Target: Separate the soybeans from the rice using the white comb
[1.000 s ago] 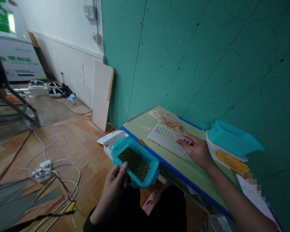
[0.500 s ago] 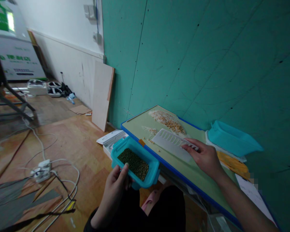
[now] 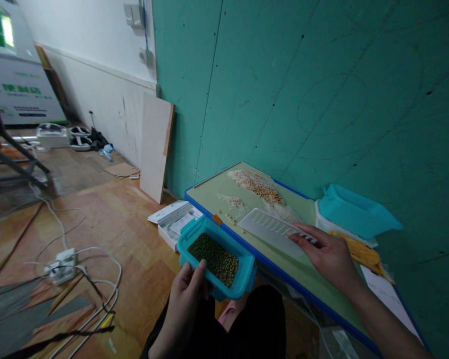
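My left hand grips the near rim of a blue plastic container, held off the table's front edge. Inside it lie green beans with yellowish beans gathered toward the right end. In my right hand is a flat white slotted plastic scraper, its fingers closed on the slotted edge. The scraper is tilted over the pale green tabletop. Behind it spreads a pile of rice and yellow beans, with a small scatter of grains nearer the front edge.
An empty-looking blue bin stands at the table's back right, beside a yellow cloth and white paper. A green wall rises behind the table. An open white box, a power strip and cables lie on the floor.
The blue container has shifted slightly right and down with my left hand. My right hand and the scraper have moved a little right and toward me, showing more white grains behind the scraper.
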The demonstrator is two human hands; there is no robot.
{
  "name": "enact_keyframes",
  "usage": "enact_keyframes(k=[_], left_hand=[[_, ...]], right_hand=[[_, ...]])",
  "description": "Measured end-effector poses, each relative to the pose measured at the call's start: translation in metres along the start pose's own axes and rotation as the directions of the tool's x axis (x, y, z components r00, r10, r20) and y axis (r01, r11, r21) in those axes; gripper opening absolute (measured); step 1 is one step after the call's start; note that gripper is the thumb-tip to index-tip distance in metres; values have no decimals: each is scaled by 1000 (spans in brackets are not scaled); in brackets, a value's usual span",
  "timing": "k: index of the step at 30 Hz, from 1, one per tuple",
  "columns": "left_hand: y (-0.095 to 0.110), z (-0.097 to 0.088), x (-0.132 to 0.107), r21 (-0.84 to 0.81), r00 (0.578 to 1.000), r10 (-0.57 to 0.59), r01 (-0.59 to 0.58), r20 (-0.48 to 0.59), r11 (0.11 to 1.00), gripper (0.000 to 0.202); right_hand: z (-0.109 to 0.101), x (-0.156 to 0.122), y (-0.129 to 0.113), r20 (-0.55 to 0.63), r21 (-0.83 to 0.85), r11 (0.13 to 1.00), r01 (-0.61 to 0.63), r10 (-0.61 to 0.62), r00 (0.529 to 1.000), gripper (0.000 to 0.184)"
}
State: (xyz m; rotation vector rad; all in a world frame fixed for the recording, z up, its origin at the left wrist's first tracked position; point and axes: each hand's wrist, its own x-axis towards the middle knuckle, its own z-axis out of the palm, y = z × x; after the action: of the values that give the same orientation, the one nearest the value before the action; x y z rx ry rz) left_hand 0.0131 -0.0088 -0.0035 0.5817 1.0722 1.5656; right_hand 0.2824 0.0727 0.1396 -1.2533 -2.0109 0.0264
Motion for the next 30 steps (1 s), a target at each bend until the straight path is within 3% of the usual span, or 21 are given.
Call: enact_keyframes(k=[8,13,19,30], left_hand=[[0,-2,2,-11,999,-2,3,32,1000,41],[-2,-4,2,6,998,-5,4,62,1000,38],[1,-7,3,27,996,13,-15,87,1000,39],[-5,-11,9,23,995,4,-6,101,1000,39]], right_hand=[[-11,-18,-17,-15,-109,986,125,-127,992,20],[-4,-23,-30,-12,-116,971,207,-210,978,19],[13,-9,-23,-90,-162,969,185,-201,975,20],[19,-2,-27,-44,-114,974,198,-204,978,18]])
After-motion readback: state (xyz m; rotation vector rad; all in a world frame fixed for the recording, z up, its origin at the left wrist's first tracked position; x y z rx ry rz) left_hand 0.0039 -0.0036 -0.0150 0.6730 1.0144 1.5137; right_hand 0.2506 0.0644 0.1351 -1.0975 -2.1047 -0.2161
